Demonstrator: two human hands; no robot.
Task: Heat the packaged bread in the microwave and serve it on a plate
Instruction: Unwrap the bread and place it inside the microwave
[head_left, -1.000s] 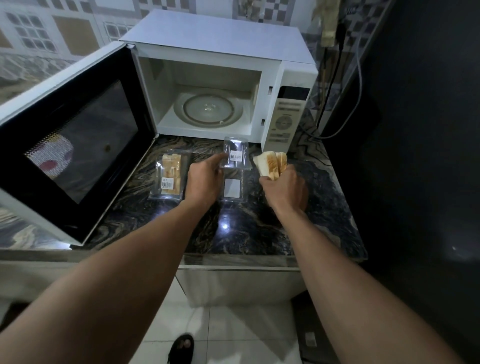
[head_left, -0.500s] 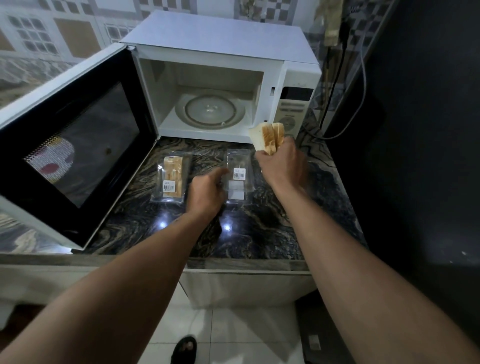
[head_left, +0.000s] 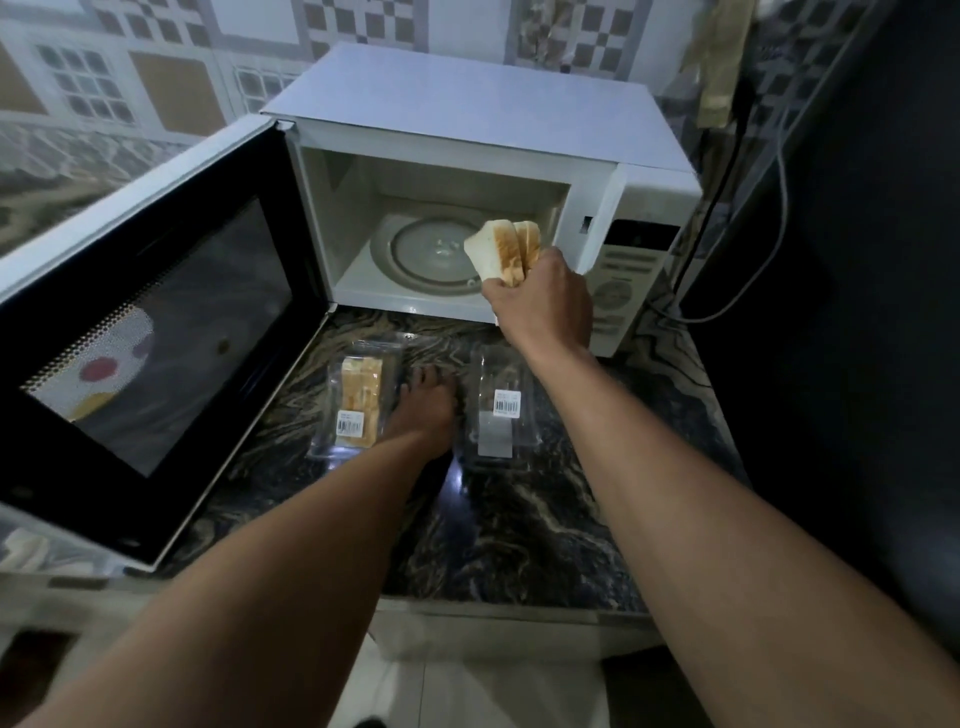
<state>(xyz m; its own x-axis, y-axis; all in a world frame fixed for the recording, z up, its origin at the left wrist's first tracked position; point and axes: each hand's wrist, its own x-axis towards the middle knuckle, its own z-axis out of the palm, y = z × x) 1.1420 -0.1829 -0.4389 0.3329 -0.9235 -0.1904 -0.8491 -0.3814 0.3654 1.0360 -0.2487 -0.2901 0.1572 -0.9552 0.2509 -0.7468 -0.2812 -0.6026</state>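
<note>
Browned white bread slices, gripped in the right hand, should land flat on the round glass turntable; left hand rests loose-fingered on the dark marbled table

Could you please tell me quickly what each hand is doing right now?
Left hand: open, holding nothing.
Right hand: closed around the bread slices.

Right hand gripping bread slices — before open microwave.
</note>
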